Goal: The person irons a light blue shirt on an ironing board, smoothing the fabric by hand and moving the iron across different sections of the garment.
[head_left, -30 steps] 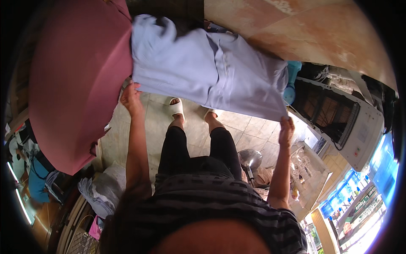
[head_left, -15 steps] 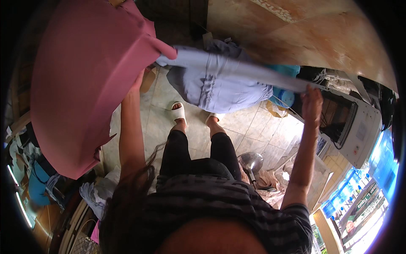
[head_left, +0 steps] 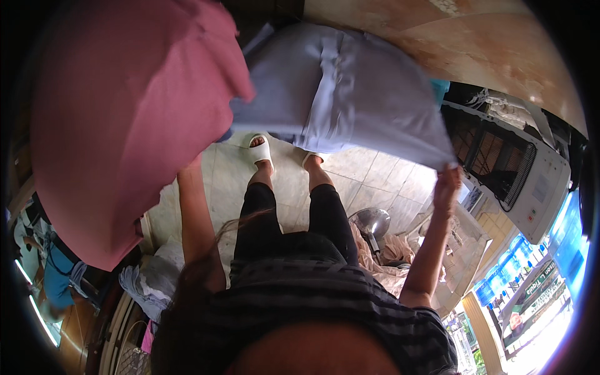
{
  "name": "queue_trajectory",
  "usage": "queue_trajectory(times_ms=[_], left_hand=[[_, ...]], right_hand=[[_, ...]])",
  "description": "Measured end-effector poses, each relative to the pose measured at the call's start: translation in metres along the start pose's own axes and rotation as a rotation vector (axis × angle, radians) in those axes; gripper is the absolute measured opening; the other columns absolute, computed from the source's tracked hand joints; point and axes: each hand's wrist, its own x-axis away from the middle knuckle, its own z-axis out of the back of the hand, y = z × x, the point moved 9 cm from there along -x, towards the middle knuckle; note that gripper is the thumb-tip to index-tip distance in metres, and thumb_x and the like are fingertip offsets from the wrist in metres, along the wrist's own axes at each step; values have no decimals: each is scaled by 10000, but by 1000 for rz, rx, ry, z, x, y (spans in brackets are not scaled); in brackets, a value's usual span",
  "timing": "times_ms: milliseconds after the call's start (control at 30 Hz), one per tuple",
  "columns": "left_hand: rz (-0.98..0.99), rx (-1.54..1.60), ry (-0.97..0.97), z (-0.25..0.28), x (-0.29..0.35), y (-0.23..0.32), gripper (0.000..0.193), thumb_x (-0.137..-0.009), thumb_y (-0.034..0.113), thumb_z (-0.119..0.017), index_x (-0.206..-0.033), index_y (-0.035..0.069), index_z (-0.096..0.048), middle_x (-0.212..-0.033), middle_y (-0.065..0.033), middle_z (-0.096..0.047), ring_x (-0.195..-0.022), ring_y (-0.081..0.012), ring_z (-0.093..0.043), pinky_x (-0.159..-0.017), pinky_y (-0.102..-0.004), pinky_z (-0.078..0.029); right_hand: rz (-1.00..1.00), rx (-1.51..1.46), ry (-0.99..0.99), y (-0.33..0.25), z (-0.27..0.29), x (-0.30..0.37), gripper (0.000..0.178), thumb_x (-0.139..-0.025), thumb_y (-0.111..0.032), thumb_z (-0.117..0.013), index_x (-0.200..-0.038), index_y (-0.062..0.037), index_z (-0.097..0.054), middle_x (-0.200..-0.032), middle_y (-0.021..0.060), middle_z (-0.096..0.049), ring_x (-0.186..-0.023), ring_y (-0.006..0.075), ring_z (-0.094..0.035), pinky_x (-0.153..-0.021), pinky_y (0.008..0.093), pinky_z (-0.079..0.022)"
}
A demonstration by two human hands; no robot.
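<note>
A wide grey-blue cloth (head_left: 387,94), with a puckered strip running down it, is spread in the air ahead of me. My right hand (head_left: 449,184) is closed on its near right corner. The cloth's left end passes behind a large pink cloth (head_left: 119,125), which hangs at the left and covers much of that side. My left hand (head_left: 190,167) reaches up to the lower edge of the pink cloth. That cloth hides its fingers, so what they hold does not show.
A white appliance with a dark grille (head_left: 544,181) stands at the right, below a brownish stone-like surface (head_left: 487,44). A metal pan (head_left: 372,222) lies beside crumpled pale material near my right leg. Grey cloths (head_left: 147,284) are heaped at the lower left. Pale tiles (head_left: 359,178) cover the floor.
The grey-blue cloth has gone from a taut, narrow band with folds hanging below to a broad, billowed sheet. Both hands have moved lower, toward me. The pink cloth has shifted slightly.
</note>
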Motion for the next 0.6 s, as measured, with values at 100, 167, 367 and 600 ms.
queue_trajectory(times_ms=[100, 167, 367, 600], left_hand=[[230, -205, 67, 60, 14, -67, 137, -890, 111, -698, -1016, 120, -646, -1028, 1, -669, -979, -151, -620, -803, -356, -505], [260, -492, 111, 90, 21, -85, 102, -886, 105, -705, -962, 139, -647, -964, 13, -677, -938, -137, -633, -791, -355, -504], [348, -104, 50, 49, 0, -89, 138, -891, 59, -678, -968, 163, -629, -996, -4, -684, -997, -148, -632, -819, -395, -495], [168, 304, -109, -139, -39, 1, 286, -902, 25, -651, -1180, 71, -606, -1192, -76, -628, -1083, -237, -594, -985, -444, -455]], right_hand=[[-275, 199, 19, 103, 8, 14, 57, -892, -80, -673, -933, -114, -653, -881, -30, -644, -819, 70, -553, -755, 246, -438], [-342, 242, -50, 134, 4, 15, 30, -885, -98, -683, -883, -118, -661, -828, -48, -631, -774, 54, -521, -727, 229, -413], [-303, 201, -65, 94, -22, -9, 123, -913, -195, -665, -995, -107, -643, -909, -45, -623, -832, 65, -527, -773, 275, -413], [27, 21, -128, -97, -101, -90, 175, -890, -91, -700, -1050, -66, -634, -972, 57, -657, -871, 147, -641, -739, 306, -580]])
